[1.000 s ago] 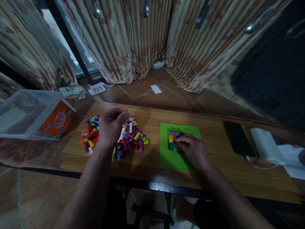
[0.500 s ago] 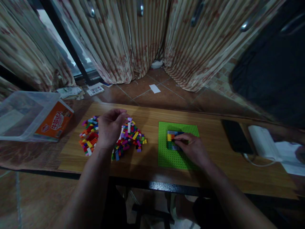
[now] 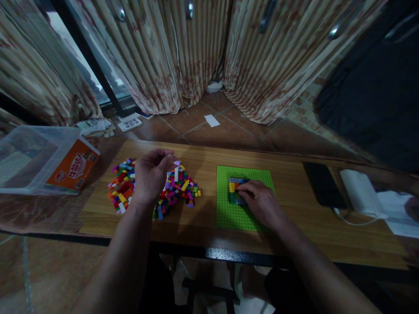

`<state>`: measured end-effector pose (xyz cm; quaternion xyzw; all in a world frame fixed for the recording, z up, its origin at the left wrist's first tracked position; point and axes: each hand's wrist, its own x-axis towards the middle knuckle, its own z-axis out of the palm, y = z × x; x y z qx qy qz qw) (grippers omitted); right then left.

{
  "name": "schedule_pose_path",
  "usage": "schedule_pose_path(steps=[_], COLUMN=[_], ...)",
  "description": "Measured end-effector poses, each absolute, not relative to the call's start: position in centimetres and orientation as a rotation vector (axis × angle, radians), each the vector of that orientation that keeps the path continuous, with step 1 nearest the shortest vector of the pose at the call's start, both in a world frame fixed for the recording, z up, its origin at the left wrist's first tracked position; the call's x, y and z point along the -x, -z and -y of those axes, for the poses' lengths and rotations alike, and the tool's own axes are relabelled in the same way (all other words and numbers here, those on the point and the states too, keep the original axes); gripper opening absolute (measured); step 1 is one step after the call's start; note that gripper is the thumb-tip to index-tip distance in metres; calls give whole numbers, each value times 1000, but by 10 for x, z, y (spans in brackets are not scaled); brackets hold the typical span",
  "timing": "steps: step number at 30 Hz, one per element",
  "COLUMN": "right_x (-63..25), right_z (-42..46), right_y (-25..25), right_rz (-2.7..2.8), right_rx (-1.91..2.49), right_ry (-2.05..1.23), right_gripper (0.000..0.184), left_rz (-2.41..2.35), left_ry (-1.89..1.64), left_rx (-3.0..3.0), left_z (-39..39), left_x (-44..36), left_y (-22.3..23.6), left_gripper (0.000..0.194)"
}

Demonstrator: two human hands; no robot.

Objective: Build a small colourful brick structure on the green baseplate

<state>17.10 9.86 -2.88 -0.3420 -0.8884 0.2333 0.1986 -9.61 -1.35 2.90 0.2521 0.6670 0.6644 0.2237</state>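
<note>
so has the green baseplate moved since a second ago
No, the green baseplate shows no visible shift either way against the wooden tabletop around it; the slight drift in the picture carries both alike.

Dim light over the wooden table (image 3: 193, 229); beyond it, striped curtains (image 3: 160, 56) hang, brown floor tiles (image 3: 193, 117) spread, daylight fills a window (image 3: 68, 39).

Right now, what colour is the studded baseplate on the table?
Bright green baseplate; it shows in the head view, the only one here.
</note>
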Motion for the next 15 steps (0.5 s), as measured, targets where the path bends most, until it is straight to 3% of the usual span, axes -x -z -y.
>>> schedule_pose_path(steps=[15], right_x=[-173], right_z=[-96], right_y=[49], right_rz=[2185], right_rx=[1118], right_ry=[-776], right_gripper=[12], left_rz=[-1820], left_ry=[-1846], left_rx=[-698], left_z=[14], left_x=[96], left_y=[-31], left_gripper=[18])
